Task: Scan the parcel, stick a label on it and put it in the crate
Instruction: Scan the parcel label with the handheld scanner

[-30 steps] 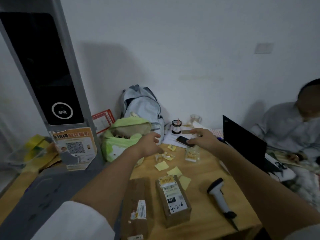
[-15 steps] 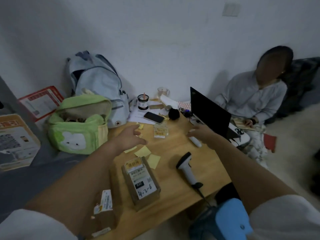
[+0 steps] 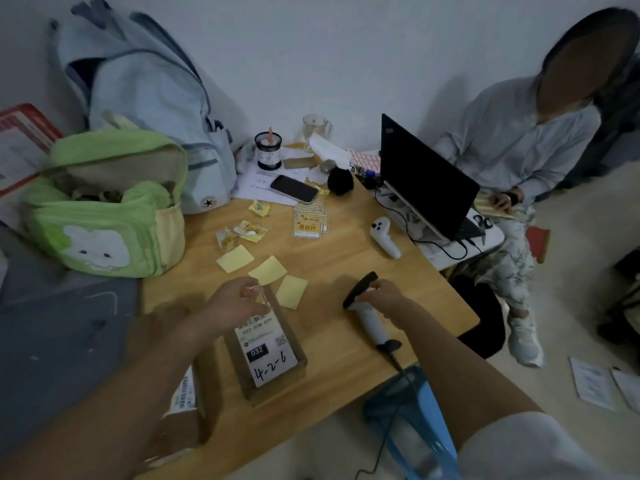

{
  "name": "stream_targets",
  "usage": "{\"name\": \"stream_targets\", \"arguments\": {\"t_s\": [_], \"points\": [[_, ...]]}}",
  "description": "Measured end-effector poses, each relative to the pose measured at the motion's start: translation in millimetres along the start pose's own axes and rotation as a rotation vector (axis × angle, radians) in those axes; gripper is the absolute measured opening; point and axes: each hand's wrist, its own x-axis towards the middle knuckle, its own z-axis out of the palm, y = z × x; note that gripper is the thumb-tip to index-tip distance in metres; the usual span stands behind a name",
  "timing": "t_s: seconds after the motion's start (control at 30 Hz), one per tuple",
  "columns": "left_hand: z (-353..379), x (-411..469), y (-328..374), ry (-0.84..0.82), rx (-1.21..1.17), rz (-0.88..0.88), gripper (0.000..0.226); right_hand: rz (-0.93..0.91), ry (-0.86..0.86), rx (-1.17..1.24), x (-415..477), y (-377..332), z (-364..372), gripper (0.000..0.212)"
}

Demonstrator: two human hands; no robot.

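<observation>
- Parcel (image 3: pixel 266 348) lay flat on tabletop (image 3: pixel 346 265), white shipping label up.
- Left hand (image 3: pixel 239 303) pinched a small label (image 3: pixel 260 294) over parcel's far end.
- Right hand (image 3: pixel 384 295) gripped scanner (image 3: pixel 367 306).
- Green bag (image 3: pixel 104 206) open, contents unclear.

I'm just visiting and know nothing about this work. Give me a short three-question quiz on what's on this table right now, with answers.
1. True or false: the right hand is on the barcode scanner.
2. What is handwritten on the parcel under the left hand? A) 4-2-6 B) 7-1-3 C) 9-9-0
3. Fill in: the phone lies near the pale blue ____.

Key: 1 true; 2 A; 3 backpack.
</observation>
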Motion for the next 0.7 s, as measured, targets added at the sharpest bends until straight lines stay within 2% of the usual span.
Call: {"name": "stream_targets", "arguments": {"t_s": [0.07, 0.17, 0.23, 0.4, 0.5, 0.7], "points": [[-2, 6, -13, 0.026, -0.031, -0.039, 0.065, 0.051, 0.011, 0.017, 15, 10, 5, 0.035], [-7, 11, -31, 0.060, -0.041, -0.078, 0.060, 0.094, 0.080, -0.082, 33, 27, 12, 0.062], [-10, 13, -40, 0.111, -0.044, -0.093, 0.058, 0.102, 0.097, -0.125, 41, 34, 17, 0.069], [-8, 10, -54, 0.148, -0.015, -0.105, 0.052, 0.048, 0.120, -0.310, 46, 52, 38, 0.040], [-8, 8, -51, 0.155, -0.032, -0.113, 0.051, 0.027, 0.094, -0.287, 39, 59, 48, 0.032], [-11, -5, -38, -0.018, 0.069, -0.181, 0.052, 0.004, 0.128, -0.179, 24, 49, 48, 0.017]]}}
